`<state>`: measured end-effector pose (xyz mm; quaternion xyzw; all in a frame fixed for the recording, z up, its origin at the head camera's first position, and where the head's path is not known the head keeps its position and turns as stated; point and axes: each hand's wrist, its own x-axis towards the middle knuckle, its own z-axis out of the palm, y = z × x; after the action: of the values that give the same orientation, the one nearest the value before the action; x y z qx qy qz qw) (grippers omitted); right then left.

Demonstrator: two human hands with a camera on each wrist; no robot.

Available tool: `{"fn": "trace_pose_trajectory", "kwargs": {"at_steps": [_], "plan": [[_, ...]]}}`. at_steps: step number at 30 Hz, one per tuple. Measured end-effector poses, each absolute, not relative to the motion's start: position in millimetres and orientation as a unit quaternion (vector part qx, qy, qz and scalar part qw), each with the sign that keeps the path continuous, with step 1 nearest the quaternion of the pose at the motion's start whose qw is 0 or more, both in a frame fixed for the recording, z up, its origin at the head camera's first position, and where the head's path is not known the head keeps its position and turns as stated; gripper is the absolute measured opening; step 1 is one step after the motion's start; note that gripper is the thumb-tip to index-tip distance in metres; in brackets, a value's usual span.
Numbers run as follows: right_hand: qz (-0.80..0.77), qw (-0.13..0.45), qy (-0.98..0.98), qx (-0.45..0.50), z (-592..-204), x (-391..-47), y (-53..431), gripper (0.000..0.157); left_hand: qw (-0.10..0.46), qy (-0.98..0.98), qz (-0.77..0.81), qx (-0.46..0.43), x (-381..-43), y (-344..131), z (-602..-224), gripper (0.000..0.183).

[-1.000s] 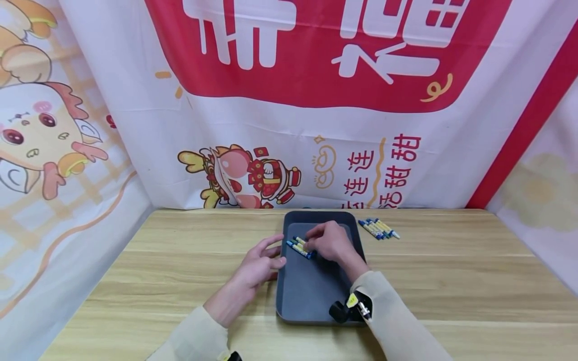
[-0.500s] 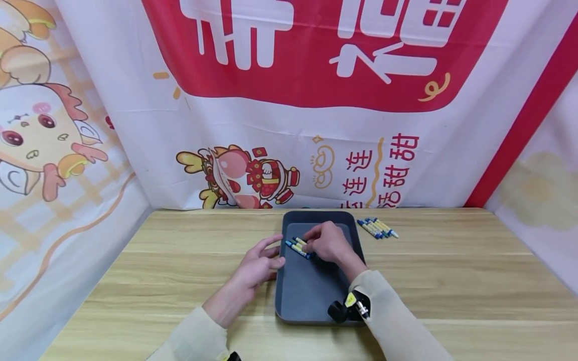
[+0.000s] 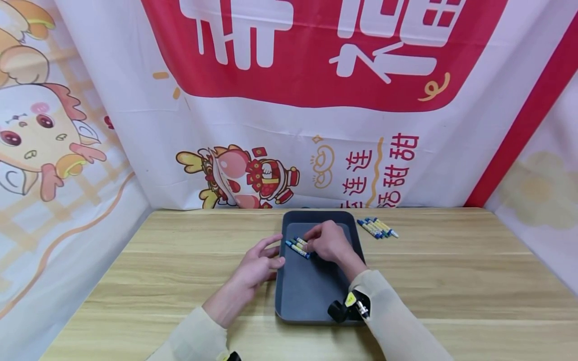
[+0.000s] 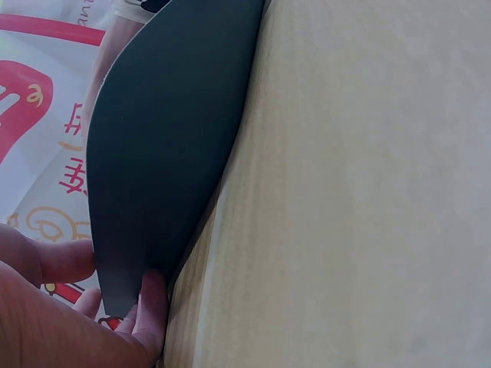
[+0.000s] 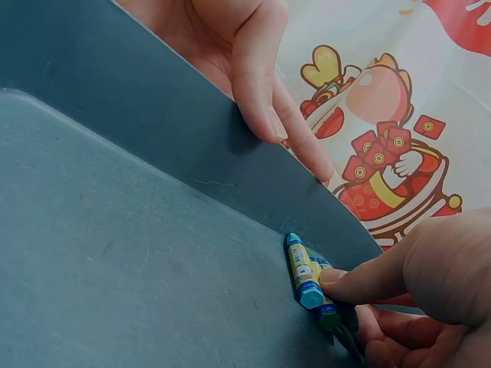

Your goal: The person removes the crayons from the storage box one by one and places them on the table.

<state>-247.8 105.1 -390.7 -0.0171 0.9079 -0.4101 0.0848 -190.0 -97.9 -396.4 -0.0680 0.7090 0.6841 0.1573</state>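
Head view: my left hand (image 3: 257, 268) is gripping the tray (image 3: 311, 296) by its left wall, thumb lying over the rim. Crayons (image 3: 298, 249) are lying inside the tray, near that wall, and my right hand (image 3: 329, 243) is pinching them. More crayons (image 3: 378, 228) are resting on the bench (image 3: 451, 281), just beside the tray's far right corner. Left wrist view: my left hand is bearing on both faces of the wall. Right wrist view: my thumb is pressing the crayons, fingers curling beyond them.
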Motion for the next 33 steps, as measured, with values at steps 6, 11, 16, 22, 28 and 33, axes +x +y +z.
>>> {"fn": "trace_pose_trajectory", "kwargs": {"at_steps": [6, 11, 16, 22, 28, 33], "plan": [[-0.405, 0.081, 0.910, -0.020, -390.1, -248.4, 105.2, 0.013, 0.151, 0.709, 0.686, -0.064, -188.9, -97.5, -396.6, 0.061], [-0.409, 0.069, 0.910, -0.022, -388.6, -249.4, 106.0, 0.011, 0.148, 0.706, 0.690, -0.061, -188.2, -97.2, -395.3, 0.062], [-0.422, 0.059, 0.904, -0.016, -384.8, -249.0, 109.1, 0.011, 0.148, 0.704, 0.692, -0.060, -188.3, -96.8, -395.1, 0.063], [-0.439, 0.043, 0.897, -0.014, -382.1, -248.8, 115.1, 0.011, 0.154, 0.708, 0.686, -0.069, -188.9, -96.5, -395.5, 0.061], [-0.459, 0.030, 0.888, -0.007, -381.3, -249.9, 120.7, 0.012, 0.154, 0.708, 0.685, -0.071, -188.5, -96.1, -396.1, 0.061], [-0.472, 0.022, 0.881, -0.013, -380.5, -250.0, 120.9, 0.012, 0.145, 0.701, 0.696, -0.058, -187.5, -95.4, -395.8, 0.063]]}}
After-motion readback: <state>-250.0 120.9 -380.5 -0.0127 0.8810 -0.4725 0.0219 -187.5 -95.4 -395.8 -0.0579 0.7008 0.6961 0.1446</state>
